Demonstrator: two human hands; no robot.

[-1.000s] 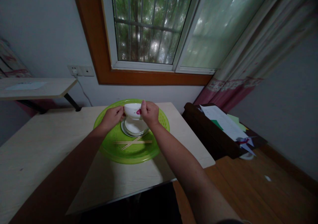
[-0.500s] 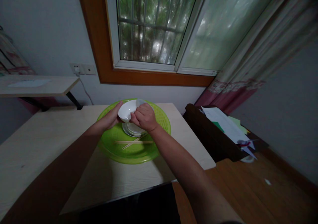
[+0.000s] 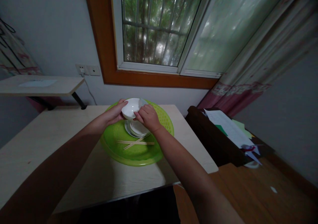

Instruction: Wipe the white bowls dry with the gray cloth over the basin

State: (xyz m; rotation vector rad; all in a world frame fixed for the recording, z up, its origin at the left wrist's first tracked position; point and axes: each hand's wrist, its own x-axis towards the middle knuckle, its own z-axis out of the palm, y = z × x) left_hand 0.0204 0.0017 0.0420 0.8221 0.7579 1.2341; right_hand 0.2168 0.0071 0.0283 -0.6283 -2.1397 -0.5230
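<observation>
Tilted above the green basket (image 3: 139, 161), a white bowl (image 3: 130, 109) has its inside facing me. My left hand (image 3: 118, 113) grips the bowl's left side, thumb at the rim. My right hand (image 3: 148, 117) is closed at the bowl's right side, with its thumb at the near rim. A thin, pale bluish cloth-like piece (image 3: 142, 102) shows behind the right fingers at the bowl's far rim; its exact kind is unclear. Below the bowl, a stack of white dishes (image 3: 137, 129) stands in the basket. Wooden chopsticks (image 3: 135, 142) lie crossed in front of them.
The basket rests on a pale wooden table (image 3: 81, 174). A raised shelf (image 3: 49, 86) stands at the left, and a wall socket (image 3: 87, 70) is behind. Right of the table, a dark brown piece of furniture (image 3: 211, 138) bears papers (image 3: 226, 128) beneath a curtain.
The view has shifted slightly, moving the scene a little rightward. Both hands keep the bowl over the basket; my right hand has shifted a little against the bowl's rim.
</observation>
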